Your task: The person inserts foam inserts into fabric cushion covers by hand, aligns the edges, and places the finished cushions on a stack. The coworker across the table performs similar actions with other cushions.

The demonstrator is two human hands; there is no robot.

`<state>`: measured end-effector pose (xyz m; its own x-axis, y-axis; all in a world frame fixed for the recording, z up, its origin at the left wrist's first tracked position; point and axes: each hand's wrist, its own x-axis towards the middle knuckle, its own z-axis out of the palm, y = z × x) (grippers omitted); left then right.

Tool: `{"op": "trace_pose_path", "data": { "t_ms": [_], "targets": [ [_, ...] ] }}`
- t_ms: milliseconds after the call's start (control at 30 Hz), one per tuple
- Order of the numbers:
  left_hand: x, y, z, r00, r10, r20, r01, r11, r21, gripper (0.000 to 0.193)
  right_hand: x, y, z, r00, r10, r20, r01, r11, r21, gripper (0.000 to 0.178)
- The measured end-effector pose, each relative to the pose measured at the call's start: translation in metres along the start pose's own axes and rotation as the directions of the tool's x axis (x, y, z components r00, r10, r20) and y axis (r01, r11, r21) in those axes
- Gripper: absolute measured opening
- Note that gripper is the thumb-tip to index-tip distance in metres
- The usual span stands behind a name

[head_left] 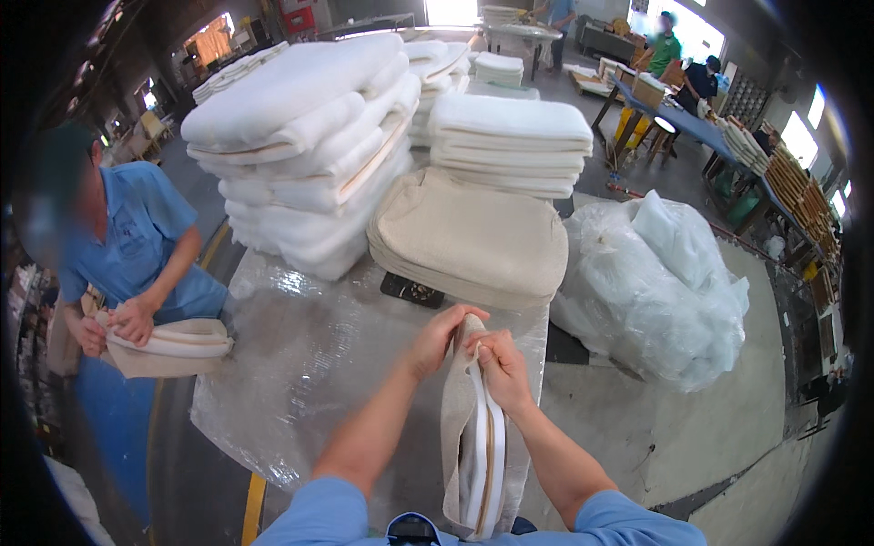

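A beige fabric cushion cover (454, 414) stands on edge before me, its long side gaping toward my body. Inside it sits a white padded cushion insert (496, 455) with a thin tan strip along its middle. My left hand (439, 343) is wrapped round the cover's far end from the left. Fingers bent, my right hand (503, 366) grips the same end at the cover's edge, close beside the left. Just beyond both hands lies a stack of beige cushions (469, 232), with a dark flat object (411, 290) at its near left corner.
Plastic sheeting covers the table (300, 364). Tall piles of white padding (300, 136) and white cushions (510, 136) stand behind. A big clear plastic bag (651, 291) rests at right. At left, a co-worker (137, 246) handles another cushion (173, 346). More people work at the far right.
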<state>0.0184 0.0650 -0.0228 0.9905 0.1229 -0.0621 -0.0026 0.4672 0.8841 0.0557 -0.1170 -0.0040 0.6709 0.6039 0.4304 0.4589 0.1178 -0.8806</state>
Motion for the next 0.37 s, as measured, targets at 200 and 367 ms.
{"op": "trace_pose_path", "data": {
  "t_ms": [200, 367],
  "targets": [
    [-0.022, -0.004, 0.008, 0.984, 0.088, -0.154, -0.076, 0.994, 0.083, 0.027, 0.027, -0.13, -0.062, 0.858, -0.258, -0.444, 0.403, 0.874, 0.271, 0.072],
    [-0.057, 0.003, -0.028, 0.934, 0.251, -0.255, -0.174, 0.941, 0.29, 0.021, -0.065, -0.126, -0.115, 0.965, -0.206, -0.164, 0.209, 0.978, -0.002, 0.088]
  ]
}}
